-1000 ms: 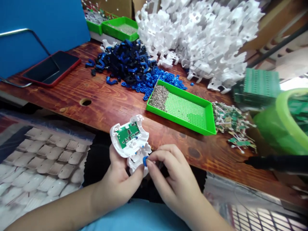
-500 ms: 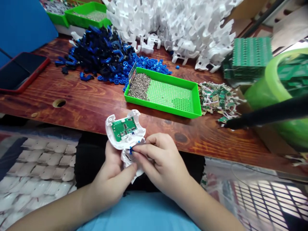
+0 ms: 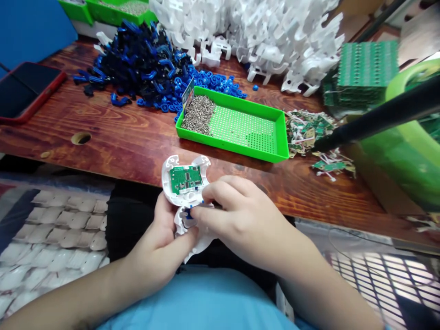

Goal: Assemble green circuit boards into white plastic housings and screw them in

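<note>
"At the middle of the clock, what's being held?"

"White shell (image 3: 167,190), up by the near edge of the wooden bench (image 3: 130,133). A green circuit board (image 3: 184,179) sits in it. Just below, at six, there's a lower white piece (image 3: 202,240) with a blue part (image 3: 188,213) at its upper end."

"And the hands?"

"Left hand (image 3: 168,243) at seven, clamped on both white pieces, thumb across the lower one, most fingers hidden behind. Right hand (image 3: 237,215) at four, fingers bent close together, tips at the blue part. Whether they pinch it, I can't tell."

"Farther out?"

"Green tray (image 3: 228,147) at one, small metal pieces (image 3: 197,117) heaped in its left end. Blue rings (image 3: 213,82) lie beyond, past twelve; dark and blue parts (image 3: 137,64) are piled at eleven."

"Beyond those?"

"White mouldings (image 3: 261,36), a big heap at one. Red-edged phone (image 3: 30,87) at ten. Toward two, loose boards (image 3: 305,130) beside the tray, then stacked green panels (image 3: 367,64)."
</note>
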`<control>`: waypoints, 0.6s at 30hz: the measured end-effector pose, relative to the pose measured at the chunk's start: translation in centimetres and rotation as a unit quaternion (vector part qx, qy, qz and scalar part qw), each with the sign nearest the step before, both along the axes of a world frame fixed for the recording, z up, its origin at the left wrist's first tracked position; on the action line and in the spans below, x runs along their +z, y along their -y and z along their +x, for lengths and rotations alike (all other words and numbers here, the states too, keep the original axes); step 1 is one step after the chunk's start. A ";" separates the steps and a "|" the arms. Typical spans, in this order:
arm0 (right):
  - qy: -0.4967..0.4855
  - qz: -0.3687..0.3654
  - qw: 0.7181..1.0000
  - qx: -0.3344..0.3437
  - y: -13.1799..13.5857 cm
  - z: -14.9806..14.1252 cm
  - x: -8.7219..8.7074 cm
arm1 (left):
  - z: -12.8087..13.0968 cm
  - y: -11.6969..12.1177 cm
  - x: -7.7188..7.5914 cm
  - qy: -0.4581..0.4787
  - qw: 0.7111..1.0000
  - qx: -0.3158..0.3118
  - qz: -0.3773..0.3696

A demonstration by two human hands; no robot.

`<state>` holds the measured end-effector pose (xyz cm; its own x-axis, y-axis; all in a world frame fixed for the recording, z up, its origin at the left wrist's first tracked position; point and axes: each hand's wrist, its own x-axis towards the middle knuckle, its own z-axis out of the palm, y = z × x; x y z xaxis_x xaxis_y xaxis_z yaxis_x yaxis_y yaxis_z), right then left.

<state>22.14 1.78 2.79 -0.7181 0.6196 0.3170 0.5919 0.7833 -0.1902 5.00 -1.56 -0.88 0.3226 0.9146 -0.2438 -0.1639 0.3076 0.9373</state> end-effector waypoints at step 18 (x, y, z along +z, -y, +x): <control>-0.098 0.018 0.989 -0.107 1.4 -1.5 -2.1 | -0.5 0.8 -1.4 -0.108 0.981 0.037 0.159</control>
